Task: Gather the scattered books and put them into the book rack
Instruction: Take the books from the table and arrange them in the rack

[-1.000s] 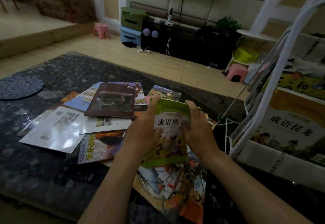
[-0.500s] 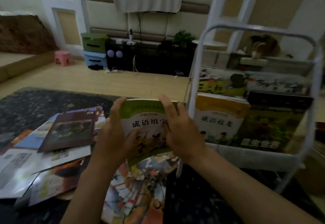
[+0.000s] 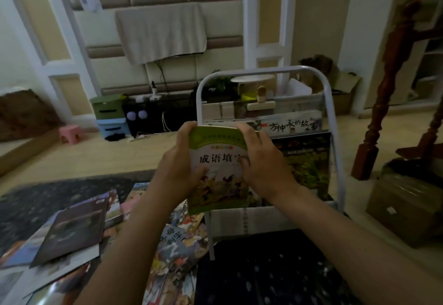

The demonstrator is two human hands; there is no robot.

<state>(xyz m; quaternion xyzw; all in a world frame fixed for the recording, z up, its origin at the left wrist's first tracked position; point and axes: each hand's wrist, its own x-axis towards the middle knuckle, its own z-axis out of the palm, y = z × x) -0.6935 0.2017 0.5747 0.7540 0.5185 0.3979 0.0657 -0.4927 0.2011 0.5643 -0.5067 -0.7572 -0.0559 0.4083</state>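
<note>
A green-topped book (image 3: 217,161) with Chinese characters is upright in front of the white metal book rack (image 3: 334,141), over the rack's left side. My left hand (image 3: 178,170) grips its left edge, fingers curled over the top corner. My right hand (image 3: 261,163) grips its right edge, thumb on the cover. The rack holds several books, among them a dark one with a green picture (image 3: 309,161). More books lie scattered on the dark table (image 3: 275,278), including a brown-covered one (image 3: 74,230) and a colourful illustrated one (image 3: 177,252).
A cardboard box (image 3: 405,206) sits on the floor at right beside a carved wooden post (image 3: 381,118). Behind the rack are a black TV cabinet (image 3: 163,115), green and blue drawer boxes (image 3: 110,115) and a pink stool (image 3: 69,133).
Both hands have lifted the green book off the table and carried it right and up in front of the rack. My view has turned up and right toward the rack.
</note>
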